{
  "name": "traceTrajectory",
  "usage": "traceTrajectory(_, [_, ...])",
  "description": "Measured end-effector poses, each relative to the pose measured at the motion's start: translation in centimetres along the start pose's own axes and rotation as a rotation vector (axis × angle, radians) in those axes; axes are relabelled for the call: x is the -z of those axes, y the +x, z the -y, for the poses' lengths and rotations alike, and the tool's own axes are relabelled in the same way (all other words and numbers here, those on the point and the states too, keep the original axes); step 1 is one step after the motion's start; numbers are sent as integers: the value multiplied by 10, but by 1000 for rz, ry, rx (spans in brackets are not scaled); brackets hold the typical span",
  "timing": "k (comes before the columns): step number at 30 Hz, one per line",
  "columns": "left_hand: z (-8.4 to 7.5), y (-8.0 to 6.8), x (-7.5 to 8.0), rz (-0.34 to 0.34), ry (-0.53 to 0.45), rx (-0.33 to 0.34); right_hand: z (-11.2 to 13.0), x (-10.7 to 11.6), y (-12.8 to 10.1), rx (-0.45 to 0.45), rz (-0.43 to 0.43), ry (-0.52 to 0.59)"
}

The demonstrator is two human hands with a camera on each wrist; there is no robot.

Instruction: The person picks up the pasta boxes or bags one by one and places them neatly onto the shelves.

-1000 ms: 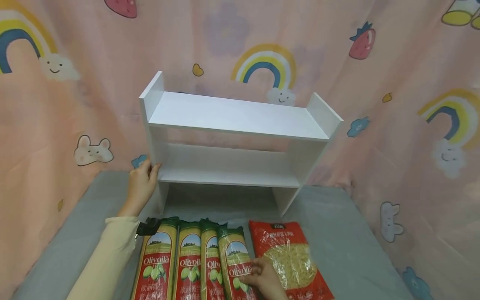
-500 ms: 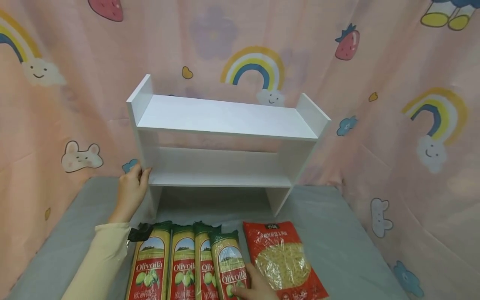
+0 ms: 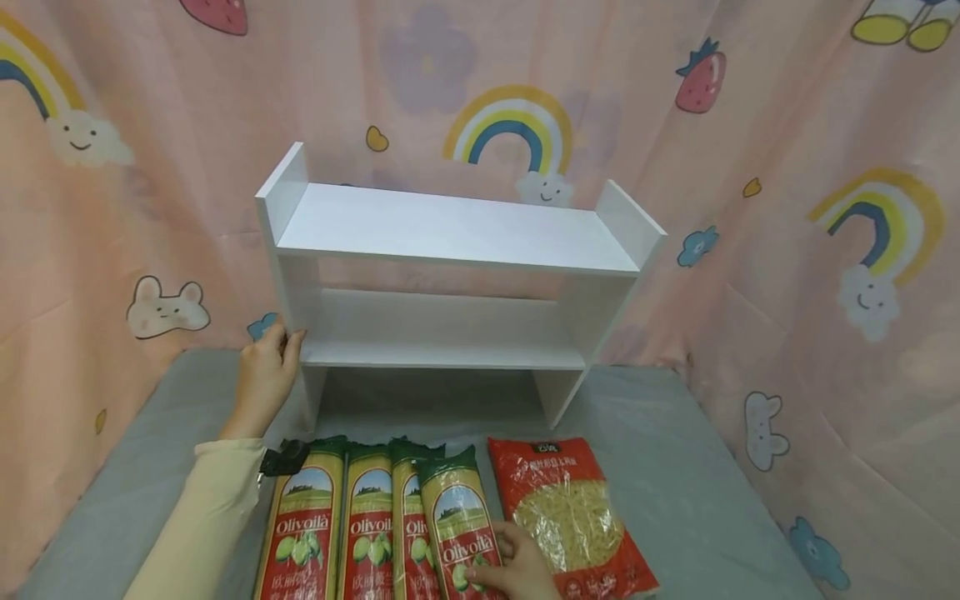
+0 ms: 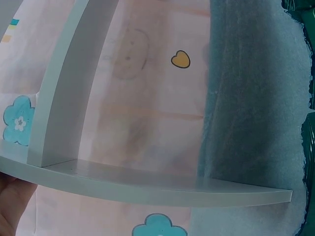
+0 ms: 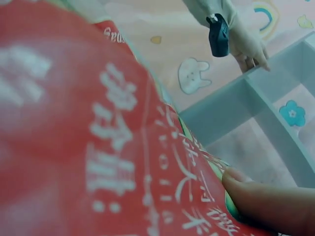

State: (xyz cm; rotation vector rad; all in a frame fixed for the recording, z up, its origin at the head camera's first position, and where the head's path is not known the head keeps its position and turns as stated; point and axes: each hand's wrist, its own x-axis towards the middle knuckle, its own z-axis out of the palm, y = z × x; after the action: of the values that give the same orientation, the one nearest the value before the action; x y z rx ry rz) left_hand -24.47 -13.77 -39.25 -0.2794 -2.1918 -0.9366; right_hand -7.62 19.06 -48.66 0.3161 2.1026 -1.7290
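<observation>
A white shelf unit [image 3: 457, 227] stands in the middle of the head view. My left hand [image 3: 264, 379] grips the front edge of its left side panel, the thumb on the inner side; the left wrist view shows a bit of that hand [image 4: 15, 204] at the panel. Below the shelf lie several yellow and red Olivoilà spaghetti packs [image 3: 300, 517] side by side. My right hand [image 3: 521, 562] holds the rightmost spaghetti pack [image 3: 453, 504] by its right side, thumb on the front. That pack's top overlaps its neighbour. In the right wrist view, red wrapping [image 5: 74, 123] looms large beside my thumb [image 5: 261, 196].
A red bag of pasta [image 3: 573, 525] lies right of the right hand. Grey cloth [image 3: 675, 483] covers the table under everything. Behind the shelf hangs a pink curtain [image 3: 360, 75] with rainbow prints. A black wrist camera [image 3: 285, 458] sits on my left wrist.
The head view has shifted slightly. My right hand has taken a firmer hold of the rightmost spaghetti pack, whose top has tilted left over its neighbour. The left hand stays on the shelf.
</observation>
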Motion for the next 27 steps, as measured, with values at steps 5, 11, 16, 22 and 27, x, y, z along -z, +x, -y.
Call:
traceTrajectory(5, [-1,1,0,-4,-6,4,-2,5,-2,14,23,-85])
traceTrajectory(11, [-1,1,-1,-12,-2,-3,-6,4,-7,77,73,-11])
traceTrajectory(16, [-1,1,1,-7,8,-1,-7,12,-7,139,232,-17])
traceTrajectory(22, [0,2,1,-10,10,-11,-10,20,-8,117,467,151])
traceTrajectory(27, [2,1,-1,-11,10,-21,-14,16,-10,110,323,85])
